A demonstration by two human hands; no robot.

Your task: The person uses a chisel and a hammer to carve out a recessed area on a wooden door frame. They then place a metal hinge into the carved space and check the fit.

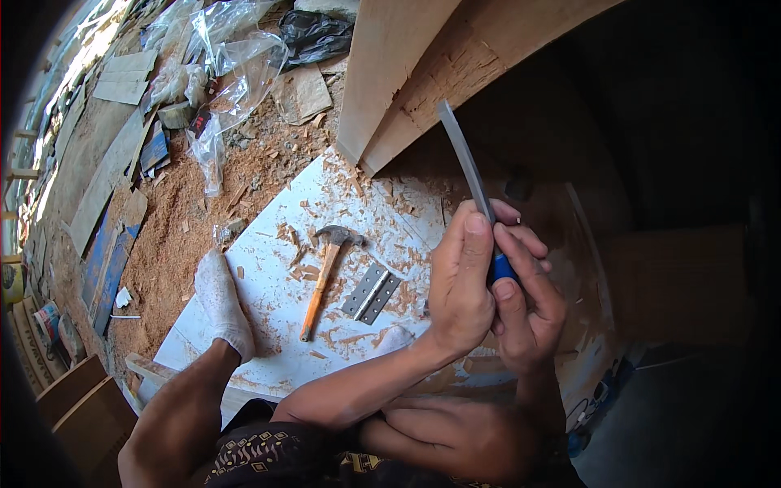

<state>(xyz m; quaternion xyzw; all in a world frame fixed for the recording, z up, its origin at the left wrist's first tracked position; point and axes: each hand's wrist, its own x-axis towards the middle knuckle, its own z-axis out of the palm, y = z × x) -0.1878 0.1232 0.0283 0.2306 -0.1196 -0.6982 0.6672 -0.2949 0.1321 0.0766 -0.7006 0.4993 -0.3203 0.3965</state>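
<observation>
Both hands are closed on a chisel with a long grey blade (466,159) and a blue handle (502,268), its tip pointing up and away from me. My left hand (462,285) grips it at the base of the blade, thumb laid along the metal. My right hand (530,301) wraps the handle from the other side, thumb against the blue part. Beyond the tip stands a wooden board (480,49) with a rough, chipped recess in its edge; the blade appears apart from it. A claw hammer (323,281) and a dark metal hinge (371,294) lie to the left of my hands.
Wood chips cover the white board (268,268) under the tools. My foot in a white sock (221,297) rests on its left side. Sawdust (175,252), clear plastic bags (236,57), a black bag (316,37) and scrap boards (106,179) lie farther left. The right side is dark.
</observation>
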